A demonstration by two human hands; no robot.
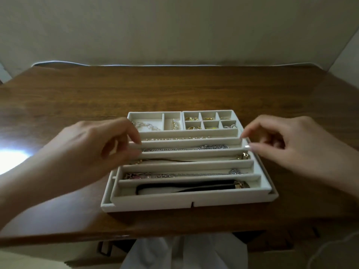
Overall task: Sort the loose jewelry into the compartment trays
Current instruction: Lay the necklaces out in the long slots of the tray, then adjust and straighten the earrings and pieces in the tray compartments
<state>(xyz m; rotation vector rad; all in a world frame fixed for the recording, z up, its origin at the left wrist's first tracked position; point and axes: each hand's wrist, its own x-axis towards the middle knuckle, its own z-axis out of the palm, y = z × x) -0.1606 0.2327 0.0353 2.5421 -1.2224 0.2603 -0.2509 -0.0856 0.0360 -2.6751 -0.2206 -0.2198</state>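
Note:
A white long-slot tray [186,195] lies slightly askew on a larger white base tray [273,197] on the table. Its slots hold a pearl strand [178,138], a silver chain [213,147], a gold chain [242,156], a pink-beaded chain [139,175] and a black choker [184,187]. My left hand [87,144] pinches the tray's left end between thumb and fingers. My right hand [291,144] pinches its right end with thumb and forefinger. Behind it stand a two-compartment tray [147,114] with a bracelet and a six-compartment tray [233,113] with rings.
The trays sit near the front middle of a brown wooden table [174,90], which runs to a pale wall. A bright light patch [11,158] glares on the left side. White cloth [184,253] shows below the table's front edge.

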